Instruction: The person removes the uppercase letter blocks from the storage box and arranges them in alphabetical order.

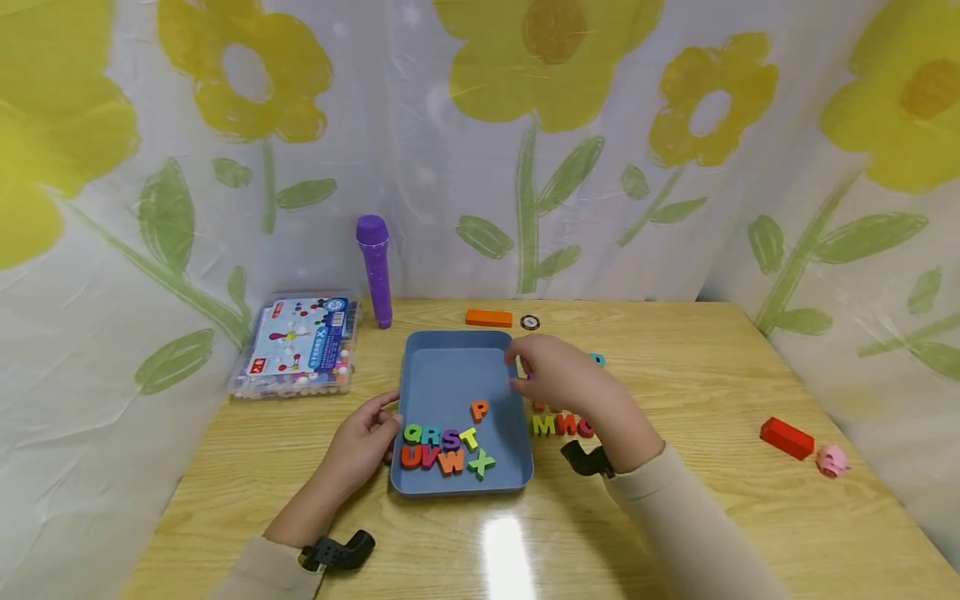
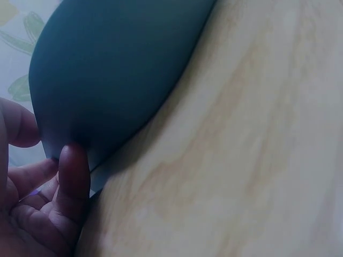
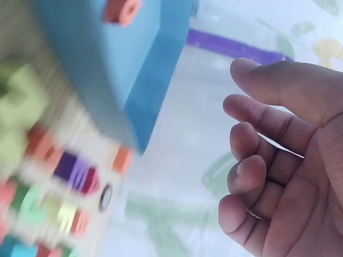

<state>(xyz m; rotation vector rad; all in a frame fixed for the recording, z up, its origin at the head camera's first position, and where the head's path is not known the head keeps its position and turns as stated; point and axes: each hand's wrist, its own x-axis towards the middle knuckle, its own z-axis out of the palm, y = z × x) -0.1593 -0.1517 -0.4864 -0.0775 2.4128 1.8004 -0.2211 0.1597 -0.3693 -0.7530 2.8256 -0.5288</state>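
Head view gives me the blue tray (image 1: 465, 358) on the desk (image 1: 675, 350), between both hands, with colourful letters (image 1: 482, 463) gathered in its near half. The left hand (image 1: 363, 437) touches its left side, grip relaxed; the right hand (image 1: 562, 375) hangs over its right edge, grip empty and slightly parted. More letters (image 1: 566, 425) lie just right of the tray; behind it I see an orange block (image 1: 489, 318).

Tray (image 1: 459, 362), centre of the head view: smooth, plastic-looking, soft sheen. Letters (image 1: 451, 462), lower part of tray: smooth, matt-looking. Tabletop (image 1: 675, 367), lower half: wood-grained, glossy, bright reflection (image 1: 506, 554) at bottom centre. Case (image 1: 324, 382), left: clear, shiny plastic; label (image 1: 300, 336), paper-like. Backdrop (image 1: 420, 250), upper half: cloth-like, lightly creased. Sleeves (image 1: 678, 508), lower edge: matt cloth.
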